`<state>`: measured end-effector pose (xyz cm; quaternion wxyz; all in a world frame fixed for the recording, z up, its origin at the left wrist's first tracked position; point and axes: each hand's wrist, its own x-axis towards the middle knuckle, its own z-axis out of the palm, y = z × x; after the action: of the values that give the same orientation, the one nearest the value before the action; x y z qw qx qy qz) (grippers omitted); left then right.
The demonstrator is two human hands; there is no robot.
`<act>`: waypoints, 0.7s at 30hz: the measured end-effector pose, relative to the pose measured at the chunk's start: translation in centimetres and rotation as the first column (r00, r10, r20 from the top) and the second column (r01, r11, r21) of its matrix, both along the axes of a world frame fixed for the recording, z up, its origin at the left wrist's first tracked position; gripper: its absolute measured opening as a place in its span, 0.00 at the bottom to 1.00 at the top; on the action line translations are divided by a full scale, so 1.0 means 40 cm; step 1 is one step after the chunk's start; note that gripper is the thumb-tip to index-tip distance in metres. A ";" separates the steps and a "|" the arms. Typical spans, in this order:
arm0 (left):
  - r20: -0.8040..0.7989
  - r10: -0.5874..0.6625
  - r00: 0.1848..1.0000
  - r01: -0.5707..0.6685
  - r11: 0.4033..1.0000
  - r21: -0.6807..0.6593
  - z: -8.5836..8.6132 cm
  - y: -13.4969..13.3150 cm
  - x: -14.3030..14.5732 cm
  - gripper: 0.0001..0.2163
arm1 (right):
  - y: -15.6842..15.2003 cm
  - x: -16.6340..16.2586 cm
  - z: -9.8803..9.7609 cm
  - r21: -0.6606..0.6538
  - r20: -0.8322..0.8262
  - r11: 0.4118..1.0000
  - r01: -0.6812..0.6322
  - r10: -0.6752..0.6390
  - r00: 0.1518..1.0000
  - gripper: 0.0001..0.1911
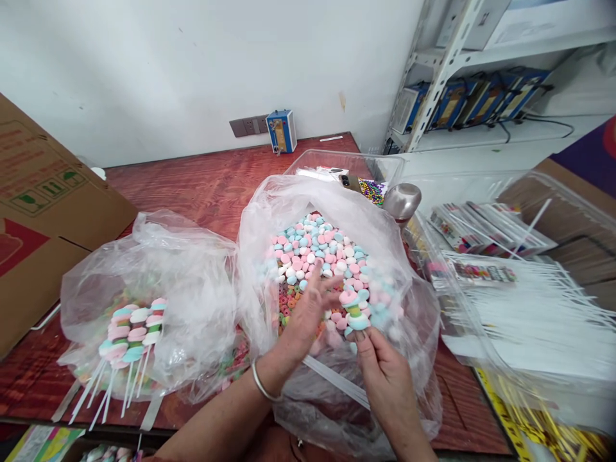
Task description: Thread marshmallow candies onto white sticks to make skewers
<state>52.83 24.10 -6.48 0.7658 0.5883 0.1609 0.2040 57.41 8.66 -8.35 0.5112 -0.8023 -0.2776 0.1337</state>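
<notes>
My left hand [308, 301], a bangle on its wrist, is over a large clear plastic bag [260, 218] with its fingers apart. Under the fingers lie many pink, blue and white button-shaped candies [312, 247]; small coloured rings [289, 298] lie among them. My right hand [385, 372] pinches a marshmallow-like candy skewer [355, 308], its pink, green and blue pieces stacked upright. The fingers hide most of its stick. White sticks [337, 385] lie across the bag just below my hands.
Several finished-looking candy skewers [135, 333] rest on another plastic bag [183, 256] at the left. A cardboard box [48, 212] stands beyond it. On the right, a clear bin [462, 327] holds white sticks and packets. A metal scoop [403, 202] and a blue box [282, 131] are farther back.
</notes>
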 end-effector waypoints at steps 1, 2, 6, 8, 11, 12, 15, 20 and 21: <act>-0.068 0.083 0.994 -0.066 0.974 0.216 0.000 0.038 -0.012 0.21 | -0.005 0.005 0.000 -0.008 -0.023 1.000 0.003 -0.003 1.000 0.19; -0.132 0.155 0.979 -0.080 0.889 0.450 -0.001 0.074 -0.025 0.17 | -0.010 0.009 0.000 -0.016 -0.040 1.000 0.006 -0.007 0.999 0.19; -0.335 0.270 0.903 0.191 0.445 0.875 -0.020 0.160 -0.073 0.09 | -0.021 0.011 -0.010 -0.054 -0.086 0.999 0.005 -0.010 0.996 0.19; -0.375 0.292 0.880 0.273 0.336 0.901 -0.036 0.163 -0.086 0.07 | -0.021 0.008 -0.016 -0.079 -0.094 0.997 -0.007 -0.001 0.996 0.19; -0.357 0.310 0.881 0.276 0.276 0.921 -0.053 0.148 -0.091 0.05 | -0.017 0.002 -0.025 -0.122 -0.084 0.991 -0.048 0.038 0.996 0.19; -0.341 0.312 0.887 0.253 0.289 0.923 -0.056 0.143 -0.091 0.05 | -0.016 -0.002 -0.027 -0.144 -0.072 0.987 -0.071 0.061 0.996 0.19; -0.328 0.318 0.890 0.148 0.479 0.865 -0.055 0.137 -0.091 0.04 | -0.009 -0.015 -0.028 -0.251 -0.037 0.956 -0.153 0.149 0.988 0.18; -0.405 0.118 0.906 0.044 0.928 0.370 -0.038 0.129 -0.087 0.08 | 0.008 -0.035 -0.010 -0.390 -0.034 0.890 -0.237 0.243 0.969 0.17; -0.395 0.081 0.915 0.041 0.956 0.291 -0.034 0.126 -0.086 0.09 | 0.010 -0.036 -0.006 -0.412 -0.034 0.878 -0.242 0.250 0.968 0.17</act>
<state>49.39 29.15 -7.85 0.6181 0.7229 0.2893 0.1080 55.97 9.07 -8.59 0.3060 -0.8517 -0.3478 0.2450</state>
